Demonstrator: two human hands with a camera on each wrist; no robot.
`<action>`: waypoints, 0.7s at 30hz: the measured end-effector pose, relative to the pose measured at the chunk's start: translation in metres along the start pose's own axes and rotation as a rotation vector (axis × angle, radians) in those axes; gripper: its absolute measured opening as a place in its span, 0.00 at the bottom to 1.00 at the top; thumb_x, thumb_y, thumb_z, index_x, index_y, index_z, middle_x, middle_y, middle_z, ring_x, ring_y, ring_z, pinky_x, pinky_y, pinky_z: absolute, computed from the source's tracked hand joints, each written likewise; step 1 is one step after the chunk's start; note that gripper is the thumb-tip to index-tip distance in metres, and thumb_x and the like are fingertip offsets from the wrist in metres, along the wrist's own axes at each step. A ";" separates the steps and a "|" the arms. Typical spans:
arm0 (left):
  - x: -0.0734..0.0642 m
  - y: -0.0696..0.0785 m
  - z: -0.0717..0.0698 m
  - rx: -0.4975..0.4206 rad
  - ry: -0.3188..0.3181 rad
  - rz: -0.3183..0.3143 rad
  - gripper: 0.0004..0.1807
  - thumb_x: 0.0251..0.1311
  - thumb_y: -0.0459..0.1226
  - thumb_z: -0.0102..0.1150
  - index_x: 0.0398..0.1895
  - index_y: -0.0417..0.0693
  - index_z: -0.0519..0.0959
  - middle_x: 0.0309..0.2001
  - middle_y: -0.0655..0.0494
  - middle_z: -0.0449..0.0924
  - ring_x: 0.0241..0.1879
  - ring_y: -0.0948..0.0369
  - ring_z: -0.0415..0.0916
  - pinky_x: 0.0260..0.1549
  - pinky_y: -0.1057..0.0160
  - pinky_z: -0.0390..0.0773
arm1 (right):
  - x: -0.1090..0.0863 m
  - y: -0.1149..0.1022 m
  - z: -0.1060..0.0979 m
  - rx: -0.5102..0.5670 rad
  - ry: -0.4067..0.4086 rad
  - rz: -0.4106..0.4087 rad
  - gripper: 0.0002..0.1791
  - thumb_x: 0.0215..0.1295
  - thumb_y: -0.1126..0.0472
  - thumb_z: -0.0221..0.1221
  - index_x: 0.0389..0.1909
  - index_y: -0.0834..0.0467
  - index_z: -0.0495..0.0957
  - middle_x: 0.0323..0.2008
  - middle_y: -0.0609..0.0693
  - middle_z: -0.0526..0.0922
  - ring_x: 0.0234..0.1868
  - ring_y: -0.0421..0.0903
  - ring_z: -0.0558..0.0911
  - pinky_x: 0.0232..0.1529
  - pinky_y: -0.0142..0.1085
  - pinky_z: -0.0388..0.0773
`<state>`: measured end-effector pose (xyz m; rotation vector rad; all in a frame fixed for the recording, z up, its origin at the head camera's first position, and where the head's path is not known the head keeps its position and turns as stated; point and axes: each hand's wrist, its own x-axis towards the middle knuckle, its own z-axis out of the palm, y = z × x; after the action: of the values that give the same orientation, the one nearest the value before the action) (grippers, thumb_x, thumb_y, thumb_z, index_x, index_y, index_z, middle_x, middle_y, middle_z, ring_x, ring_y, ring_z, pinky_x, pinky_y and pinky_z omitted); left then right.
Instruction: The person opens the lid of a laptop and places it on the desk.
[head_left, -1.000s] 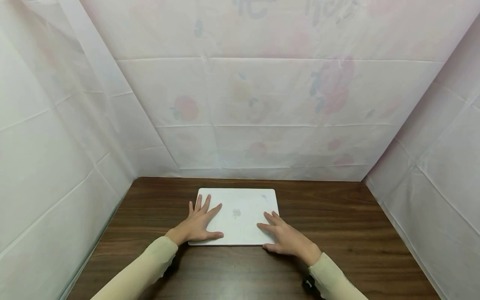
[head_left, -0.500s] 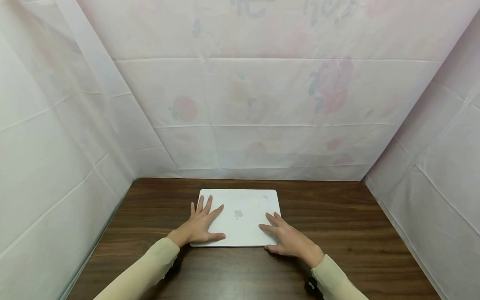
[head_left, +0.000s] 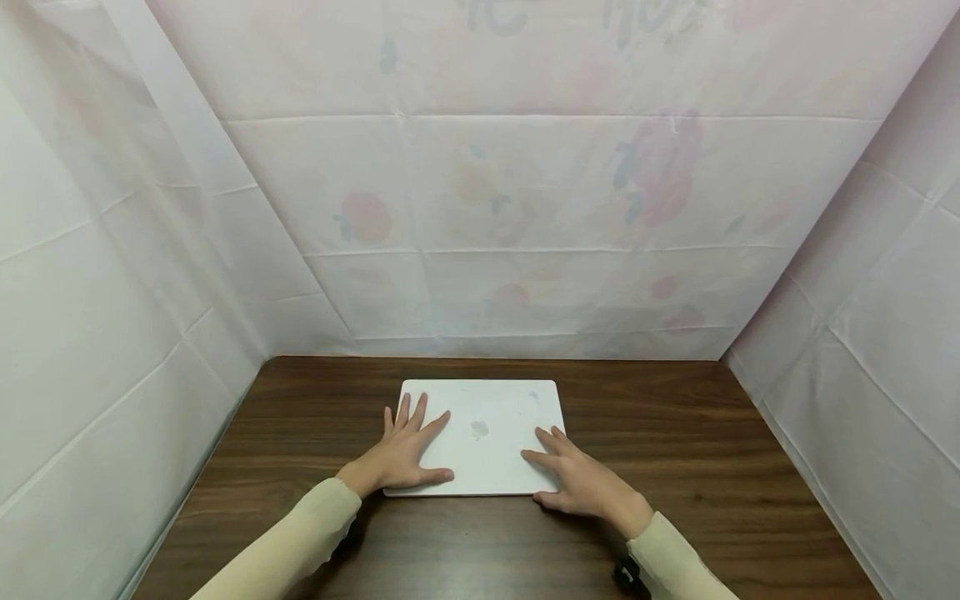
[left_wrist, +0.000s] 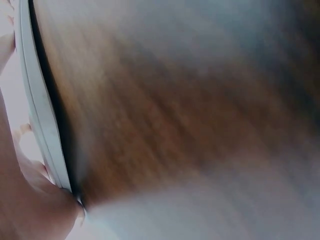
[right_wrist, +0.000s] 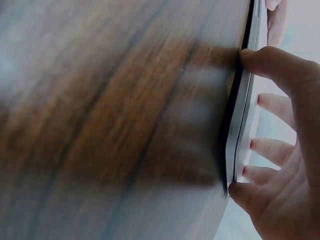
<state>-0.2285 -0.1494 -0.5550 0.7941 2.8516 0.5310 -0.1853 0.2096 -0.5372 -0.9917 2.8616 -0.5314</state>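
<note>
A closed silver laptop (head_left: 498,408) with an apple logo on its lid lies flat on the dark wooden table. My left hand (head_left: 401,460) rests on the lid's left part, fingers spread and thumb near the front edge. On the right, my other hand (head_left: 588,483) touches the lid with its fingertips. In the right wrist view, that hand's thumb (right_wrist: 257,60) is against the laptop's front edge (right_wrist: 237,120), while the little finger meets the corner. The left wrist view shows the laptop's thin edge (left_wrist: 42,95) beside the heel of the left hand (left_wrist: 37,212).
Wood-grain table (head_left: 675,450) surface surrounds the laptop. A pale fabric backdrop (head_left: 480,292) with faded fruit prints hangs behind the table, and more white fabric (head_left: 97,333) closes in the sides. A black device (head_left: 628,573) sits at the right wrist.
The laptop has shifted slightly to the right across the table, and a touch nearer, with both hands moving along on it. Their finger positions look the same.
</note>
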 end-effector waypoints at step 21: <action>0.002 0.011 0.004 -0.013 -0.024 -0.022 0.57 0.56 0.74 0.57 0.84 0.59 0.53 0.83 0.35 0.28 0.80 0.33 0.20 0.68 0.21 0.27 | -0.012 0.002 -0.003 -0.007 -0.001 0.017 0.33 0.66 0.48 0.68 0.71 0.51 0.75 0.78 0.63 0.62 0.78 0.69 0.60 0.66 0.57 0.74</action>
<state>-0.2242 -0.1382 -0.5551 0.7616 2.8282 0.5326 -0.1777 0.2196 -0.5360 -0.9668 2.8699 -0.5199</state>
